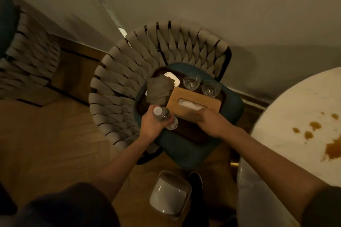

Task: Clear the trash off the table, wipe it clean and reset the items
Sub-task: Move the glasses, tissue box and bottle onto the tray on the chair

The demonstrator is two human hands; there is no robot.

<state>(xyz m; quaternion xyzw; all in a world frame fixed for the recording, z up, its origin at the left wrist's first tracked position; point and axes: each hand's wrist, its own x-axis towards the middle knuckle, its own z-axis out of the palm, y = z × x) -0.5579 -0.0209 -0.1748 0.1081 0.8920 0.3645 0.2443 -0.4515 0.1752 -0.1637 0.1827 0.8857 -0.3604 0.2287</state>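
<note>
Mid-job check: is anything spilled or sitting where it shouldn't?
Yes. A brown spill lies in blots across the white round table at right, unwiped. The tray with two glasses, tissue box and cloth sits on the chair seat, not the table. The left hand holds a water bottle.

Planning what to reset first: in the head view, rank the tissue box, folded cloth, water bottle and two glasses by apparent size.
1. tissue box
2. folded cloth
3. water bottle, partly hidden by the left hand, so its rank is unsure
4. farther glass and nearer glass, which look alike
</note>
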